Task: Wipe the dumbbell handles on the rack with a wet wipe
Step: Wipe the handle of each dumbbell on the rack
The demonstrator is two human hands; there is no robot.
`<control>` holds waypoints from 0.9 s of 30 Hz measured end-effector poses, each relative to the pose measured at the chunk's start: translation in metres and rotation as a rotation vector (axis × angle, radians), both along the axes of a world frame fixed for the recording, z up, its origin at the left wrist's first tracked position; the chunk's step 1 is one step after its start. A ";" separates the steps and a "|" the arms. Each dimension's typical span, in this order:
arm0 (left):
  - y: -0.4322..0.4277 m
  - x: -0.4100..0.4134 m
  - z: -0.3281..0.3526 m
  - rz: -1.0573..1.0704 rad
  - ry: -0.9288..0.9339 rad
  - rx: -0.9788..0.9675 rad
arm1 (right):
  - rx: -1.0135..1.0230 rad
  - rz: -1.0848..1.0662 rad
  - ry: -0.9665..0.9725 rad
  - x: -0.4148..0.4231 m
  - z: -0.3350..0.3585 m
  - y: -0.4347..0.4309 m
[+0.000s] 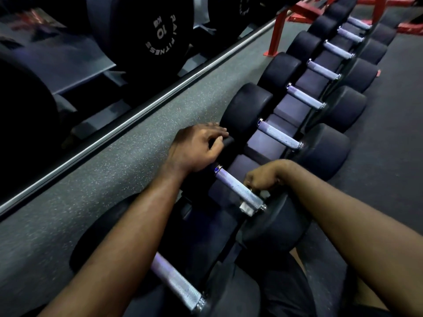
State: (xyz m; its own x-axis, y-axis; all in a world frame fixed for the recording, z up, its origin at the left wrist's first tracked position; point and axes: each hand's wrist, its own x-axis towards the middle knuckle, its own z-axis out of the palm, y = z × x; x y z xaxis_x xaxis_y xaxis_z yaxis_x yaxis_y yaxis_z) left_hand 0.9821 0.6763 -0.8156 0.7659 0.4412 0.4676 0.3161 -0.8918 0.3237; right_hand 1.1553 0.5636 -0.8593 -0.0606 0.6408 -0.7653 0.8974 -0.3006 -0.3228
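writing: white letters, reversed, on a black weight [158, 35] seen in the mirror [68, 65]; "10 kg" and "fitness" can be read, and a short word that looks like "ray".
wet wipe [247, 208]: white, bunched under the right end of the knurled handle [235, 188], just beside its chrome collar.
right hand [263, 177]: fingers curled, pinching the wet wipe against that handle from the far side.
left hand [199, 146]: gripping the top edge of the same dumbbell's left head [227, 141], fingers laid over it, thumb against it.
rack [295, 110]: low and dark, on the floor, carrying a row of black round-headed dumbbells that runs away to the upper right.
nearest handle [176, 282]: partly crossed by the left forearm.
floor [114, 168]: grey speckled rubber between the mirror and the rack.
red frame [280, 28]: metal legs behind the far dumbbells.
in the way: both forearms cover the near dumbbell heads.
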 end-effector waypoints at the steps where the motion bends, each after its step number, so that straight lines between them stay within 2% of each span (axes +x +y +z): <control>1: 0.000 0.000 0.000 0.002 -0.001 0.002 | -0.001 -0.023 0.026 0.000 -0.003 -0.001; 6: 0.001 0.000 0.000 -0.003 0.002 -0.003 | 0.092 0.004 -0.045 -0.001 0.010 -0.001; 11: 0.001 0.001 0.001 0.008 -0.005 -0.009 | 0.182 -0.148 -0.043 -0.004 0.012 0.001; 16: -0.001 -0.001 0.004 0.003 0.016 -0.010 | 0.438 -0.373 0.030 -0.032 0.013 0.014; 19: -0.002 -0.001 0.004 0.005 0.006 -0.002 | 0.516 -0.567 0.057 -0.047 0.014 0.002; 23: -0.001 -0.001 0.004 0.005 -0.005 -0.005 | 0.636 -0.709 -0.167 -0.076 0.016 -0.034; 27: 0.000 0.001 0.002 0.001 -0.002 0.006 | 0.653 -0.790 -0.208 -0.092 0.012 -0.037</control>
State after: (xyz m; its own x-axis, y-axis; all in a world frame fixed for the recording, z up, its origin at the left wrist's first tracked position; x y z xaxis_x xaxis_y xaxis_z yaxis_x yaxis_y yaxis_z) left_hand 0.9832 0.6762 -0.8138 0.7644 0.4394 0.4719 0.3165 -0.8933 0.3191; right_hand 1.0636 0.5271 -0.8472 0.6490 0.7333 -0.2028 0.5781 -0.6485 -0.4952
